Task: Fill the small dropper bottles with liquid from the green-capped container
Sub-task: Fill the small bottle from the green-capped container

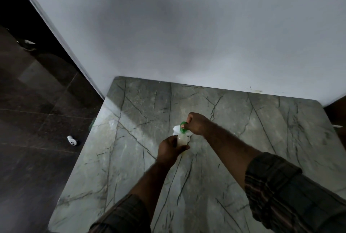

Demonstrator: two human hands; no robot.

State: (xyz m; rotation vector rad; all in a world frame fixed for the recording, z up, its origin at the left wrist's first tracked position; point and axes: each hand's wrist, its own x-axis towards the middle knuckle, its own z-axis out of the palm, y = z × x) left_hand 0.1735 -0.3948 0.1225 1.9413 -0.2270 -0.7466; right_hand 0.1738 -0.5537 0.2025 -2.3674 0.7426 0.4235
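The left hand [171, 149] is wrapped around the body of the container [182, 139], a pale, cloudy plastic bottle held upright just above the table [243, 129]. The right hand [195, 123] is closed over the top of it, thumb and fingers pinched on the green cap [183, 127], the wrist bent as if for a twist. From where I stand I judge this to be the cap being worked, though I cannot tell whether it is going on or coming off.

Right behind the cap, under the right hand, something white lies on the table; it may be the small dropper bottles or a bag of them, but it is too blurred and too hidden to be sure.

The risk sits in the two grips. The bottle looks soft, so a hard squeeze from the left hand as the cap lets go could push liquid up and over the neck, onto the fingers and the stone. A cap that frees suddenly could jerk the right hand into the white things just behind it and knock them about.

Far off to the left of the left hand, a small white object [72, 140] rests on the dark floor [37, 101], well away from the work.
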